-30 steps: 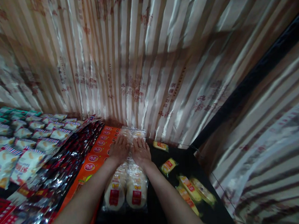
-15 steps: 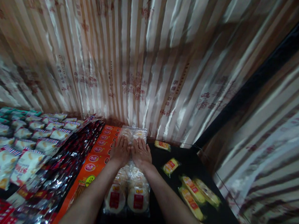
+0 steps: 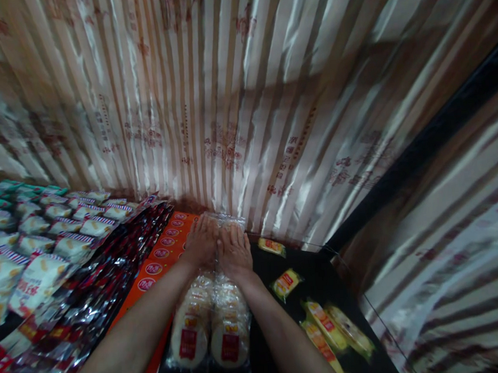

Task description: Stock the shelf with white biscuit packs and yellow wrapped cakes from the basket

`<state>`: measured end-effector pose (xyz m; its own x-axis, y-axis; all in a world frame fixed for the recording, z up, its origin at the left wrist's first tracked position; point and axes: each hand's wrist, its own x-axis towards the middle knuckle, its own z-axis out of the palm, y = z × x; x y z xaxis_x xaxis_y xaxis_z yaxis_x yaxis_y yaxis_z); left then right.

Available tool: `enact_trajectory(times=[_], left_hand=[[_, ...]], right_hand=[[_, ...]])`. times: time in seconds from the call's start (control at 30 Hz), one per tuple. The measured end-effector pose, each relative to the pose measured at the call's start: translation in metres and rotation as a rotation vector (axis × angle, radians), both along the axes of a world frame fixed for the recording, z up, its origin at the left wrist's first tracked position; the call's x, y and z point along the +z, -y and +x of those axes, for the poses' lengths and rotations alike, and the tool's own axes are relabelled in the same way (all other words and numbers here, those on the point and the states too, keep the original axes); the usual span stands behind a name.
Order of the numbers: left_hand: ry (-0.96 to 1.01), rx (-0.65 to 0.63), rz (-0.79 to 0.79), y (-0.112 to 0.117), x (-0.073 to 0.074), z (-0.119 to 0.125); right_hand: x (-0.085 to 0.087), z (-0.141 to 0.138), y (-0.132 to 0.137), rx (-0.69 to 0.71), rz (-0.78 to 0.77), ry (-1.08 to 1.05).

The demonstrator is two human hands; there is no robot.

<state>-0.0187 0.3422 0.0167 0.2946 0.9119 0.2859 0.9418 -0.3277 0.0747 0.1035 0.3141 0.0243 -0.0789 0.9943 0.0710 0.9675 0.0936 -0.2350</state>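
Note:
My left hand and my right hand lie side by side, palms down and fingers stretched flat, on a row of clear-wrapped round white cakes with red labels. The row runs from near me to the striped back wall. Both hands rest on its far end, close to the wall. The packs sit on a dark shelf.
Orange packs lie just left of the cakes, then dark shiny packs and white snack bags. Small yellow-wrapped items are scattered right of my hands. A striped, printed shiny sheet covers the back and right sides.
Both hands have slid a little farther toward the back wall along the row of cakes. The view has shifted slightly.

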Motion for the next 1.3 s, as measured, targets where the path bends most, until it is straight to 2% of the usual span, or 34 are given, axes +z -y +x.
enact_trajectory(times=[0.1, 0.3, 0.47, 0.67, 0.8, 0.87, 1.0, 1.17, 1.3], left_hand=[[-0.028, -0.046, -0.045, -0.007, -0.002, 0.001], [-0.010, -0.028, -0.077, -0.010, -0.017, 0.005], [-0.040, -0.029, -0.109, -0.014, -0.022, 0.006], [0.013, 0.022, -0.165, -0.014, -0.021, 0.007], [-0.008, -0.029, -0.148, -0.015, -0.015, 0.003], [-0.008, -0.030, -0.095, -0.021, -0.012, 0.002], [0.015, 0.073, -0.068, -0.040, -0.014, 0.002], [-0.013, 0.005, -0.124, -0.050, -0.027, 0.004], [-0.064, -0.008, -0.155, -0.047, -0.027, 0.008]], right_hand=[[-0.003, -0.001, -0.007, -0.005, -0.044, 0.010], [-0.019, 0.001, -0.012, -0.007, -0.071, 0.015], [-0.025, 0.001, -0.014, -0.020, -0.071, 0.033], [-0.024, 0.000, -0.012, -0.017, -0.074, 0.021], [-0.016, 0.002, -0.015, -0.016, -0.097, 0.000], [-0.010, 0.005, -0.021, 0.003, -0.055, -0.001], [-0.003, 0.010, -0.035, -0.005, -0.015, 0.022], [-0.010, 0.012, -0.040, -0.020, -0.112, 0.039], [-0.017, 0.010, -0.042, -0.020, -0.094, 0.067]])
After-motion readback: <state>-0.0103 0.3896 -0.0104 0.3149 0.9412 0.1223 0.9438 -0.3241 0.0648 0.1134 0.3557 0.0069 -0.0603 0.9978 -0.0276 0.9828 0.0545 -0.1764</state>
